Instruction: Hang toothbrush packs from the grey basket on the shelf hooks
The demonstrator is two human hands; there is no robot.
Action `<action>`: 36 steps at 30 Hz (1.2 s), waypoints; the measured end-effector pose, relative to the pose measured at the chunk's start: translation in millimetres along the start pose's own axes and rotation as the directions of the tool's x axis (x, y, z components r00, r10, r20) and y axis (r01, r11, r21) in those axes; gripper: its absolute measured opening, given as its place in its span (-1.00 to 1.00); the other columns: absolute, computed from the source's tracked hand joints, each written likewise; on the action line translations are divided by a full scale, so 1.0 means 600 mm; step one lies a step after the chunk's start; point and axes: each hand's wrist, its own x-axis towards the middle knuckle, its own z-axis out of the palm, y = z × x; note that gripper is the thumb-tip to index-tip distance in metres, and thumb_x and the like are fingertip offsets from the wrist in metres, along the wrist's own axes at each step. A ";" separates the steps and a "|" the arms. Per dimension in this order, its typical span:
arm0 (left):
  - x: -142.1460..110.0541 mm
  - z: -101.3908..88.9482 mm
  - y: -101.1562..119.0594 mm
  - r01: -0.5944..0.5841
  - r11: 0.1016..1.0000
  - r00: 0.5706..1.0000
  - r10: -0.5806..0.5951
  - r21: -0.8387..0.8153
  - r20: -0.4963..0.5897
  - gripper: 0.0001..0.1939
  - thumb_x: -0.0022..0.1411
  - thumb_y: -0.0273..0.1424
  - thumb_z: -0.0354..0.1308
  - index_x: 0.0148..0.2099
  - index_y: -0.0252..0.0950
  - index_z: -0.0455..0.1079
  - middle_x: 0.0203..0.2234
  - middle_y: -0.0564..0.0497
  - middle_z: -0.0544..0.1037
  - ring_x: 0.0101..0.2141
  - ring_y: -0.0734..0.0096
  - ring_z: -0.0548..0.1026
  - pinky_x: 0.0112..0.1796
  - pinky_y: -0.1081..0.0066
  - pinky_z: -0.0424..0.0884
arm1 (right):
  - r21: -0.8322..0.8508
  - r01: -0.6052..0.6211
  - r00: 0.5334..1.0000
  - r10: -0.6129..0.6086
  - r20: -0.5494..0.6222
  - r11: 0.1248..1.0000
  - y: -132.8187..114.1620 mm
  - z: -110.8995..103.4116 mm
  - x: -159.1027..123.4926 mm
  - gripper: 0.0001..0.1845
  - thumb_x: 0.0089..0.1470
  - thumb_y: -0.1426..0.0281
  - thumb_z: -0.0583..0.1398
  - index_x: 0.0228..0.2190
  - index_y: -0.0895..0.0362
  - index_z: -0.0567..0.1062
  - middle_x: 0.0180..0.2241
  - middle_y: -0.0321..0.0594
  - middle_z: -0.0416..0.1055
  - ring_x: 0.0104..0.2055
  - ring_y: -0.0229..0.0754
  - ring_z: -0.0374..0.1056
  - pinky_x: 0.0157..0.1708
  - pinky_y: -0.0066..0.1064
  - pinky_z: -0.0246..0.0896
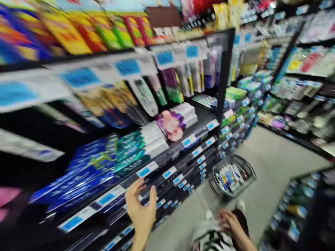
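Observation:
My left hand (141,205) is raised at the shelf's front edge, beside a white and blue price label (147,170). Its thumb and fingers are apart, with nothing between them. Behind it on the shelf (201,120) lie flat teal boxes (131,148) and stacked blue boxes (86,167). White boxes (154,139) sit to their right, beside a pink and purple package (171,125). My right hand (227,221) is low in front of my body, over the patterned shirt (213,240). Its fingers are curled in, slightly blurred, and no object shows in them.
On the floor (269,150) stands a dark basket (255,174) with several packaged items (231,177), ahead of my shoes. Hanging packages (142,96) and colourful bags (65,31) fill the upper shelving. More racks stand along the right (300,101) and at the lower right (293,209).

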 end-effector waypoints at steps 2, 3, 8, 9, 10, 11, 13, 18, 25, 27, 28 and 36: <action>-0.126 0.037 -0.002 0.336 0.933 0.906 -0.282 -0.130 0.317 -0.62 0.25 -0.18 0.19 0.10 -0.03 0.30 0.00 -0.18 0.47 0.00 0.02 0.52 -0.02 -0.03 0.53 | 0.143 -0.040 0.997 0.049 -0.062 0.989 0.020 0.008 -0.009 -0.69 0.00 0.10 0.31 -0.37 0.09 0.51 -0.38 -0.23 0.55 -0.43 -0.18 0.45 -0.48 -0.41 0.29; -0.185 0.053 0.003 0.479 0.868 0.809 -0.379 -0.130 0.449 -0.62 0.27 -0.15 0.15 0.11 -0.03 0.27 -0.01 -0.20 0.49 -0.03 0.03 0.55 -0.04 -0.03 0.55 | 0.200 -0.028 0.996 0.044 -0.074 0.979 0.023 0.010 -0.008 -0.71 -0.06 0.14 0.33 -0.39 0.09 0.51 -0.41 -0.23 0.55 -0.45 -0.19 0.44 -0.49 -0.43 0.25; -0.314 0.089 0.033 0.651 0.757 0.533 -0.400 -0.058 0.745 -0.62 0.33 -0.13 0.09 0.15 -0.06 0.22 0.01 -0.23 0.50 0.01 0.09 0.54 -0.01 0.05 0.55 | 0.302 -0.047 0.992 0.080 -0.097 0.952 0.021 0.009 0.027 -0.73 0.01 0.22 0.27 -0.26 0.11 0.51 -0.37 -0.20 0.59 -0.47 -0.22 0.46 -0.47 -0.44 0.25; -0.303 0.093 0.029 0.626 0.777 0.548 -0.381 -0.063 0.744 -0.64 0.33 -0.13 0.10 0.12 -0.07 0.25 0.01 -0.22 0.49 0.01 0.10 0.53 0.00 0.07 0.54 | 0.314 -0.052 0.991 0.088 -0.102 0.948 0.022 0.007 0.032 -0.74 0.03 0.23 0.25 -0.25 0.11 0.50 -0.37 -0.21 0.59 -0.47 -0.22 0.46 -0.49 -0.45 0.25; -0.283 0.096 0.020 0.592 0.803 0.580 -0.365 -0.069 0.728 -0.66 0.33 -0.13 0.11 0.09 -0.08 0.28 0.01 -0.21 0.49 0.01 0.10 0.53 0.00 0.08 0.53 | 0.326 -0.056 0.990 0.094 -0.104 0.944 0.024 0.005 0.035 -0.75 0.04 0.24 0.24 -0.24 0.10 0.49 -0.37 -0.22 0.59 -0.47 -0.22 0.46 -0.50 -0.46 0.25; -0.259 0.101 0.009 0.556 0.827 0.611 -0.346 -0.076 0.713 -0.67 0.32 -0.13 0.13 0.07 -0.10 0.31 0.01 -0.20 0.49 0.01 0.11 0.52 0.00 0.10 0.52 | 0.338 -0.058 0.989 0.100 -0.107 0.939 0.026 0.001 0.037 -0.75 0.05 0.25 0.24 -0.23 0.09 0.48 -0.37 -0.24 0.59 -0.47 -0.23 0.46 -0.51 -0.47 0.25; -0.209 0.116 -0.015 0.495 0.864 0.651 -0.302 -0.088 0.697 -0.67 0.31 -0.13 0.15 0.05 -0.13 0.34 -0.01 -0.18 0.50 0.00 0.12 0.52 -0.01 0.14 0.51 | 0.357 -0.063 0.986 0.113 -0.120 0.932 0.031 -0.012 0.038 -0.76 0.05 0.27 0.24 -0.22 0.08 0.47 -0.37 -0.26 0.59 -0.47 -0.25 0.47 -0.52 -0.50 0.25; -0.149 0.202 -0.025 0.372 0.924 0.661 -0.195 -0.091 0.724 -0.73 0.31 -0.19 0.16 0.01 -0.17 0.40 -0.10 -0.11 0.56 -0.06 0.17 0.54 -0.10 0.22 0.49 | 0.446 -0.044 0.959 0.164 -0.233 0.894 0.041 -0.075 0.026 -0.77 0.05 0.30 0.24 -0.21 0.09 0.47 -0.38 -0.25 0.60 -0.48 -0.26 0.47 -0.53 -0.50 0.29; -0.220 0.359 0.106 0.274 0.949 0.520 -0.008 -0.157 0.854 -0.81 0.37 -0.34 0.09 0.00 -0.20 0.41 -0.10 -0.11 0.54 -0.09 0.22 0.53 -0.13 0.27 0.50 | 0.570 0.011 0.906 0.234 -0.353 0.821 0.034 -0.172 0.035 -0.74 0.04 0.33 0.24 -0.18 0.10 0.46 -0.37 -0.22 0.59 -0.47 -0.26 0.48 -0.49 -0.47 0.34; -0.254 0.392 0.150 0.191 0.960 0.473 0.093 -0.204 0.876 -0.80 0.39 -0.40 0.06 0.02 -0.20 0.40 -0.08 -0.12 0.53 -0.05 0.21 0.51 -0.06 0.23 0.48 | 0.609 0.044 0.904 0.229 -0.362 0.792 0.025 -0.197 0.049 -0.70 0.02 0.30 0.27 -0.17 0.11 0.46 -0.36 -0.20 0.60 -0.45 -0.25 0.49 -0.44 -0.45 0.37; -0.271 0.407 0.168 0.141 0.964 0.439 0.144 -0.227 0.887 -0.78 0.39 -0.42 0.05 0.04 -0.21 0.40 -0.06 -0.13 0.52 -0.02 0.20 0.50 -0.01 0.20 0.46 | 0.632 0.065 0.905 0.221 -0.363 0.772 0.020 -0.210 0.058 -0.67 0.00 0.28 0.29 -0.17 0.12 0.47 -0.37 -0.21 0.59 -0.45 -0.23 0.49 -0.42 -0.44 0.38; -0.375 0.557 0.178 -0.133 0.969 0.008 0.210 -0.208 0.978 -0.76 0.41 -0.44 0.01 0.06 -0.23 0.38 0.04 -0.17 0.46 0.03 0.13 0.45 0.03 0.12 0.45 | 0.732 0.145 0.887 0.240 -0.394 0.666 -0.007 -0.349 0.138 -0.54 -0.15 0.39 0.39 -0.15 0.12 0.47 -0.53 -0.37 0.51 -0.36 -0.16 0.55 -0.27 -0.37 0.46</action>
